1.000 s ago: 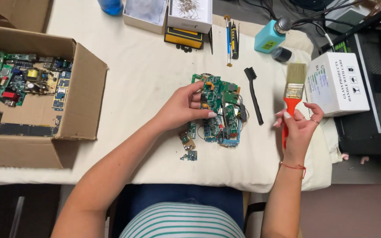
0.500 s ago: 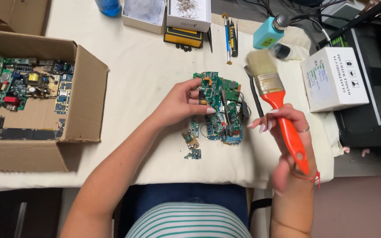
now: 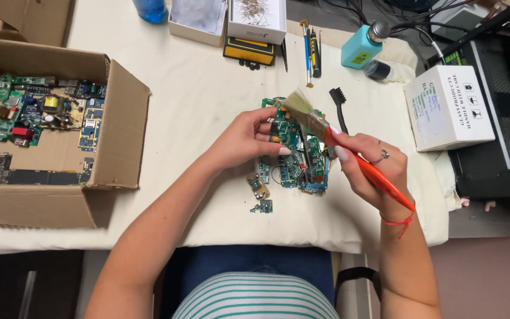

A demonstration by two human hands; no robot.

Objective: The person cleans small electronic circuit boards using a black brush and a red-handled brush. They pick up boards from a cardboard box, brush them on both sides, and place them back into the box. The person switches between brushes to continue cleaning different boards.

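Head view: white carton [image 3: 447, 107] with a printed side label at 3 o'clock; open brown cardboard box [image 3: 60, 130] at 9 o'clock.
Paintbrush [image 3: 349, 155]: orange handle, long axis diagonal, bristles toward 10 o'clock, over green circuit boards [image 3: 296, 153] at centre.
Right hand [image 3: 373, 171]: clasped round handle.
Left hand [image 3: 244, 139]: pinching boards' left edge.

Left hand [image 3: 243, 139]: bare, pale polished nails, arm unsleeved. Right hand [image 3: 373, 168]: silver ring, thin red string bracelet [image 3: 398, 222] at wrist. Torso: green-and-white striped top [image 3: 255, 297].

blue bottle [image 3: 150, 9] cut off by top edge, circuit boards [image 3: 295, 155] partly under hands
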